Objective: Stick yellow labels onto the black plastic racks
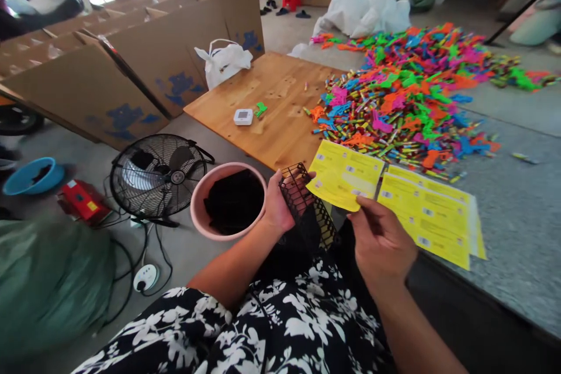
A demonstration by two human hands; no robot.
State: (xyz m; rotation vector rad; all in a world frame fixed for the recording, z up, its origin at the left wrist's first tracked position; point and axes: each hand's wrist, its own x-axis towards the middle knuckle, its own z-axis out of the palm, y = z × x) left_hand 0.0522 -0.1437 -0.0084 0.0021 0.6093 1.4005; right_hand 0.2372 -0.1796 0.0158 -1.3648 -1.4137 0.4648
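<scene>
Left hand [280,205]: clasped the black grid [305,210] against its palm.
Right hand [385,241]: pinched a yellow sheet [344,173] (printed in rows) by its near corner.

The yellow sheet [344,175] bears print too small to read, while the left edge cuts off the green sack [52,286].

Extended left forearm [239,260] forward and diagonally inward. Turned left hand [279,210] palm upward, left thumb [275,184] extended, fingers reaching across and slightly curled in a loose grip. Extended right forearm [418,330] forward and inward. Presented back of right hand [388,241] upward, right thumb [360,228] and index finger [371,204] brought together in a pinch. Held both hands near each other, apart.
</scene>
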